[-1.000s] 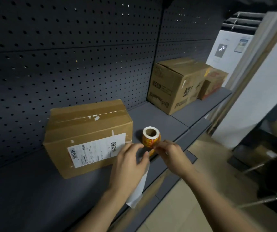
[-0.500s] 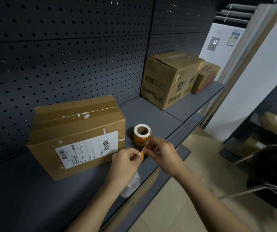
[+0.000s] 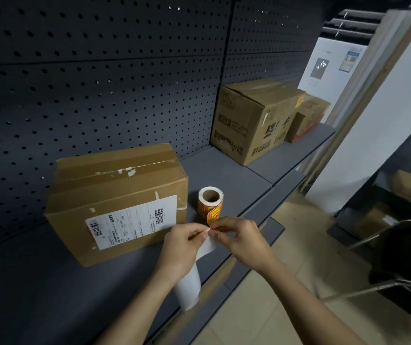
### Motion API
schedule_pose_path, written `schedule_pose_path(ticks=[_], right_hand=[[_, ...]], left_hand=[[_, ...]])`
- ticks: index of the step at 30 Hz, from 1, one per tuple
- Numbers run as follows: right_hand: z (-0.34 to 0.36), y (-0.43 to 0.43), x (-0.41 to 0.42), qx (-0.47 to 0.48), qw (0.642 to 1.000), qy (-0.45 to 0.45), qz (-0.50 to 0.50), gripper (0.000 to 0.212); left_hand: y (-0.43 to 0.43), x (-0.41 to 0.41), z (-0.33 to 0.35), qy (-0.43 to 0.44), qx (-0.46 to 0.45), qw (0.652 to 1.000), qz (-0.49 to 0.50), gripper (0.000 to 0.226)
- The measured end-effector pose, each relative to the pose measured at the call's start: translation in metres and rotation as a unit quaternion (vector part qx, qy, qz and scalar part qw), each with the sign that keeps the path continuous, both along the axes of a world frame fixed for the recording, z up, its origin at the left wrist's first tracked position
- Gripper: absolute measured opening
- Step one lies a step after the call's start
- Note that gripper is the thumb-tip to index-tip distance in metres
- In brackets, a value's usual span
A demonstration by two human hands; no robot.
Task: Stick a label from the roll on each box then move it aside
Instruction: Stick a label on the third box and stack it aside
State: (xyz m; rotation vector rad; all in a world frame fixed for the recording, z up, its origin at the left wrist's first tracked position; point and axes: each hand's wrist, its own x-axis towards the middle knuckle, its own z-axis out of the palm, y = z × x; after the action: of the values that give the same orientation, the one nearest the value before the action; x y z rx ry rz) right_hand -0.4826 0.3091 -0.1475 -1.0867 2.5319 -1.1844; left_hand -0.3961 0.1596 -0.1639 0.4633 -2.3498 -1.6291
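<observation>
A cardboard box with a white shipping label on its front stands on the dark grey shelf. Just right of it the label roll stands on end, orange labels around a cardboard core. Its strip runs down to my hands in front of the box. My left hand pinches the white backing strip, which hangs down over the shelf edge. My right hand pinches an orange label at the strip's top, partly lifted off the backing.
Further right on the shelf stand a taller printed carton and a smaller red-printed box behind it. A dark pegboard wall backs the shelf. At right are a tiled floor, a white wall and a metal chair frame.
The view has shifted a little. My hands have pulled the strip out from the roll; the orange label now stands up between my fingertips and more backing hangs below my left hand.
</observation>
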Motion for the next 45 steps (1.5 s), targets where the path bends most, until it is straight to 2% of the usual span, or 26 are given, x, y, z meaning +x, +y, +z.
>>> schedule_pose_path(ticks=[6, 13, 16, 17, 19, 21, 24, 26, 27, 29, 32, 34, 38, 45], right_hand=[[-0.003, 0.006, 0.000, -0.027, 0.995, -0.072, -0.056, 0.012], [0.001, 0.023, -0.014, -0.092, 0.966, -0.051, -0.236, 0.020], [0.019, 0.031, -0.011, -0.122, 0.954, 0.005, -0.275, 0.014], [0.024, 0.032, -0.007, -0.127, 0.953, 0.029, -0.274, 0.012], [0.030, 0.030, 0.002, -0.129, 0.956, 0.066, -0.256, 0.011], [0.032, 0.020, 0.012, -0.128, 0.959, 0.108, -0.228, 0.009], [0.030, 0.000, 0.029, -0.115, 0.961, 0.187, -0.167, 0.004], [0.025, -0.013, 0.040, -0.112, 0.960, 0.226, -0.120, 0.008], [0.023, -0.017, 0.045, -0.115, 0.959, 0.241, -0.099, 0.012], [0.020, -0.024, 0.055, -0.112, 0.950, 0.287, -0.050, 0.015], [0.017, -0.036, 0.066, -0.092, 0.919, 0.383, 0.020, 0.014], [0.017, -0.044, 0.069, -0.094, 0.908, 0.405, 0.046, 0.014], [0.020, -0.060, 0.078, -0.089, 0.902, 0.410, 0.102, 0.016], [0.026, -0.080, 0.090, -0.108, 0.912, 0.365, 0.152, 0.021]], left_hand=[[0.004, 0.006, 0.006, 0.004, -0.042, 0.999, 0.009, 0.014], [-0.001, 0.014, 0.005, -0.036, -0.108, 0.991, 0.072, 0.013], [-0.004, 0.018, 0.004, -0.037, -0.121, 0.988, 0.085, 0.009], [-0.005, 0.020, 0.005, -0.029, -0.117, 0.989, 0.084, 0.014], [-0.004, 0.023, 0.009, -0.004, -0.111, 0.991, 0.077, 0.025], [-0.002, 0.026, 0.016, 0.033, -0.080, 0.993, 0.076, 0.022], [-0.003, 0.028, 0.027, 0.063, 0.086, 0.989, 0.099, 0.008], [-0.005, 0.033, 0.039, 0.064, 0.237, 0.964, 0.106, 0.011], [-0.006, 0.035, 0.045, 0.067, 0.287, 0.950, 0.100, 0.014], [-0.009, 0.043, 0.052, 0.080, 0.324, 0.938, 0.093, 0.020], [-0.015, 0.054, 0.053, 0.098, 0.289, 0.945, 0.115, 0.013], [-0.022, 0.062, 0.050, 0.101, 0.238, 0.956, 0.142, 0.014], [-0.038, 0.080, 0.050, 0.117, 0.182, 0.959, 0.180, 0.022], [-0.054, 0.106, 0.047, 0.130, 0.169, 0.955, 0.209, 0.021]])
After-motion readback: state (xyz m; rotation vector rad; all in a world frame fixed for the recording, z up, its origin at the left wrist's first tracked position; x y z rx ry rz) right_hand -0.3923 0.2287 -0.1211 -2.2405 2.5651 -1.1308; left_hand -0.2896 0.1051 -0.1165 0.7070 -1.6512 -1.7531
